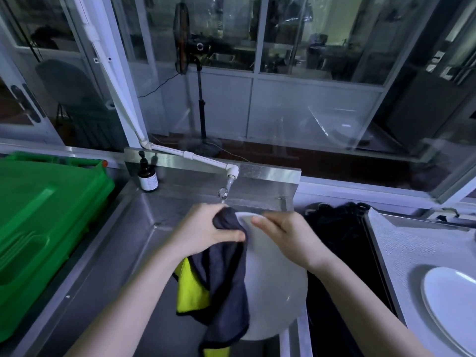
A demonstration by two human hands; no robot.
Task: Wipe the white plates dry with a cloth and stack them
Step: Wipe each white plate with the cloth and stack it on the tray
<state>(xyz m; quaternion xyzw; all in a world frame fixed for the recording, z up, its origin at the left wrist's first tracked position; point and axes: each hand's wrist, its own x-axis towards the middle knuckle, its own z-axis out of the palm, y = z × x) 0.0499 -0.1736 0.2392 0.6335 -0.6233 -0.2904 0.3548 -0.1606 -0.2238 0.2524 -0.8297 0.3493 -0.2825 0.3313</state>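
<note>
I hold a large white plate (274,287) tilted over the steel sink (108,253). My right hand (286,234) grips its far rim, thumb on the face. My left hand (206,228) grips a dark grey cloth with a yellow side (221,276) against the plate's left edge; the cloth hangs down over the plate's left part. Another white plate (449,300) lies on the grey mat (412,243) at the right.
A green plastic crate (38,228) stands to the left of the sink. A brown pump bottle (147,176) and a white tap pipe (206,161) are at the sink's back. A black rack (340,240) lies between sink and mat.
</note>
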